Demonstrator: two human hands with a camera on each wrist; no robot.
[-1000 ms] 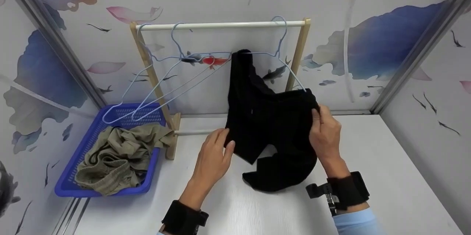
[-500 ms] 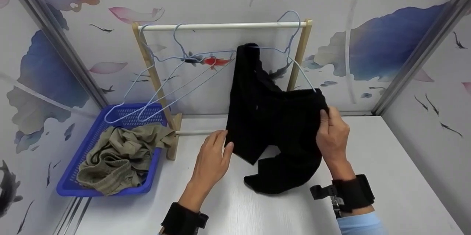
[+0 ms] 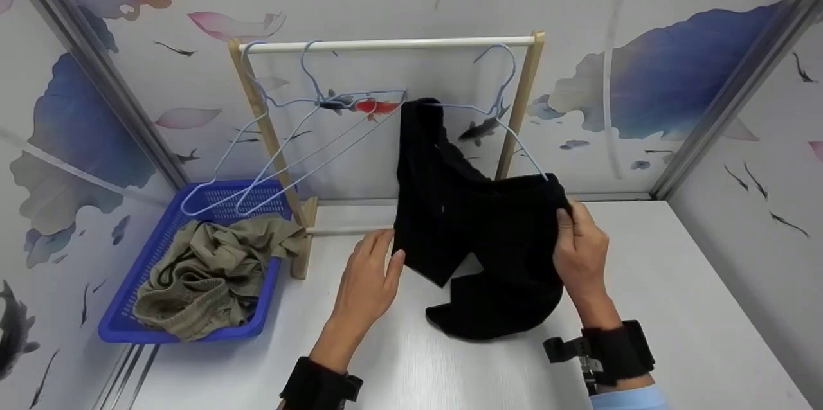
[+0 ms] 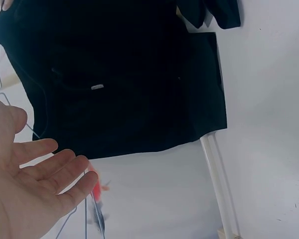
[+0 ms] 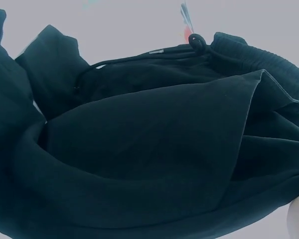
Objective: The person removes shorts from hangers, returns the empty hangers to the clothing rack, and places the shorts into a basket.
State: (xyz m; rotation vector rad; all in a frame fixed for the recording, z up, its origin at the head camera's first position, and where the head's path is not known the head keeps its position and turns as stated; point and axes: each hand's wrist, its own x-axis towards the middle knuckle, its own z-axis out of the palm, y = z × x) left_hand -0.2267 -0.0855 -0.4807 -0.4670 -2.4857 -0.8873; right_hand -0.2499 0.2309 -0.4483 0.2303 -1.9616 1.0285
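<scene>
A black garment (image 3: pixel 482 230) hangs on a light blue wire hanger (image 3: pixel 508 76), and its lower part lies on the white table (image 3: pixel 675 307). The hanger's hook sits level with the white rod (image 3: pixel 386 45) of the wooden rack, near its right post. My right hand (image 3: pixel 578 243) grips the garment's right corner together with the hanger's end. My left hand (image 3: pixel 370 275) is open with straight fingers beside the garment's left edge. In the left wrist view the open palm (image 4: pixel 30 184) stays just apart from the cloth (image 4: pixel 114 74). Folded black fabric (image 5: pixel 139 149) fills the right wrist view.
Two empty blue hangers (image 3: pixel 289 133) hang at the rod's left end. A blue basket (image 3: pixel 128 326) with a crumpled olive garment (image 3: pixel 206 268) stands at the left of the table. Patterned walls close in the back and sides.
The hanger's hook rose above the rod half a second ago and has now come down to rod level. The garment and my right hand dropped slightly. My left hand barely moved.
</scene>
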